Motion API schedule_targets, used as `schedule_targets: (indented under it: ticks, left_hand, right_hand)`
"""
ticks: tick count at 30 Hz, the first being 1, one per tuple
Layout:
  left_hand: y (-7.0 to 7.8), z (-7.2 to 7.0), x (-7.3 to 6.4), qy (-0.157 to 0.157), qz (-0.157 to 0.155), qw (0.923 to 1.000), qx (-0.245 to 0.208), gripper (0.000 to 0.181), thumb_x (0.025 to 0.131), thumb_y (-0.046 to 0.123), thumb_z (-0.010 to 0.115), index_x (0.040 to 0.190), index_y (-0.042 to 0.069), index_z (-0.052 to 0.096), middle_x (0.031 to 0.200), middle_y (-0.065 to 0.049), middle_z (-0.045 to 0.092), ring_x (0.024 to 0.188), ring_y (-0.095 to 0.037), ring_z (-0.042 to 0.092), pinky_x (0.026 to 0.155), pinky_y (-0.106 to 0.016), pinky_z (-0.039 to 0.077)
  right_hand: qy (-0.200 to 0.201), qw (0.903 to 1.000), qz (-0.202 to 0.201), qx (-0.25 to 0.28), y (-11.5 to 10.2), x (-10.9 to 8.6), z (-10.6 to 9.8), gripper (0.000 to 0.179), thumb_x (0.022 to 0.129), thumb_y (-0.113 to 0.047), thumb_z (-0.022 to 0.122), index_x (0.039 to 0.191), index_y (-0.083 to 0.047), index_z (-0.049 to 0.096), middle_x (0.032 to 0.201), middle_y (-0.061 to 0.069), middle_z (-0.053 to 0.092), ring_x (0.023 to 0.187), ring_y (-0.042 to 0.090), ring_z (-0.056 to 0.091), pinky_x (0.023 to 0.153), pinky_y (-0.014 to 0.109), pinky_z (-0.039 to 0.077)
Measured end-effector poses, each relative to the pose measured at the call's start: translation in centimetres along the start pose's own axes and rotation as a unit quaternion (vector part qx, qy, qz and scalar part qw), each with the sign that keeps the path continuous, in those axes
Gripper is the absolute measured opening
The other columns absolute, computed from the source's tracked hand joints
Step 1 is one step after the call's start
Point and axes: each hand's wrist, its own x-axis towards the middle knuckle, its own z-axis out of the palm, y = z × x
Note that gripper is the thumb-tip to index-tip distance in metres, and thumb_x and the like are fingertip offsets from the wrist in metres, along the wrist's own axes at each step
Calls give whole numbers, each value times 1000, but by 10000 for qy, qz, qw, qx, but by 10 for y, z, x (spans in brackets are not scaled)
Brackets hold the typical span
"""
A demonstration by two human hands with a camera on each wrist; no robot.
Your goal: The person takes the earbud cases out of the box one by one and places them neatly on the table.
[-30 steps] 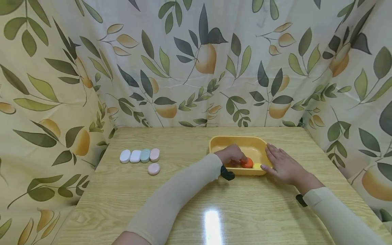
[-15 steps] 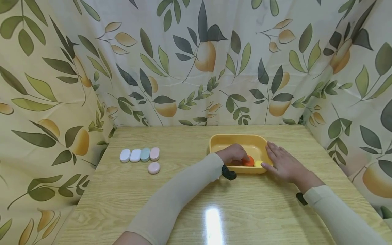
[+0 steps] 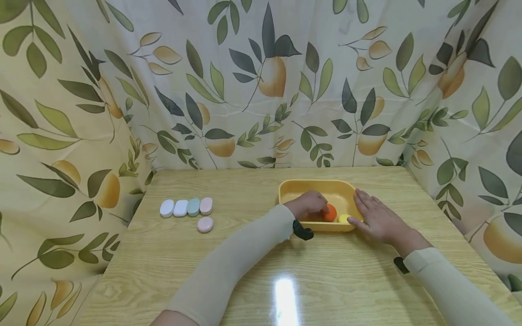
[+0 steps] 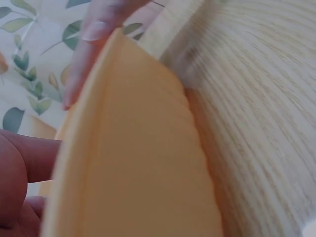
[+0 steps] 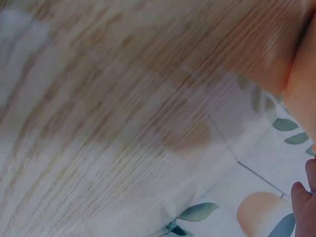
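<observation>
My left hand (image 3: 306, 204) reaches into a yellow-orange tray (image 3: 289, 184), its fingers curled at a round orange piece (image 3: 329, 213) that stands tilted inside. They appear to pinch its edge; the fingertips are partly hidden. Beside that piece lies a small yellow piece (image 3: 344, 218), near the tray's right front corner. With straight fingers, my right hand (image 3: 377, 219) rests against the tray's right end, thumb at the front corner. In the left wrist view the tray's wall (image 4: 143, 148) hides much of the left hand (image 4: 24, 173).
On the left of the wooden table (image 3: 244, 276) is a row of small rounded pieces: a white oval (image 3: 166, 208), a white square (image 3: 181, 208), a blue-green one (image 3: 193, 207) and a pink one (image 3: 206, 206). A round pink piece (image 3: 205, 224) lies below. Patterned curtains (image 3: 253, 113) enclose the table.
Within the tray the orange piece has tipped up from lying flatter, with my left fingers at it. My right hand stays at the tray's end.
</observation>
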Motion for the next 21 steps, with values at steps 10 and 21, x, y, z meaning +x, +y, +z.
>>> schedule_targets:
  ticks: [10,21]
  left_hand:
    - [3,-13,-5,-478,-24,9909,-1261,33,86,-6,67,117,-10,59,94,-10,62,80,-20,62,82,-41,56]
    - [5,-26,-17,-699,52,9853,-1560,16,88,-5,65,104,-4,67,91,-10,67,81,-21,65,79,-38,57]
  right_hand:
    - [-27,10000,7,2,0,2,-1,88,100,-57,38,149,12,15,157,28,9,143,44,10,114,57,10]
    - [-63,10000,-14,34,-1,0,-1,89,100,-58,37,149,13,14,157,29,9,143,45,10,114,57,10]
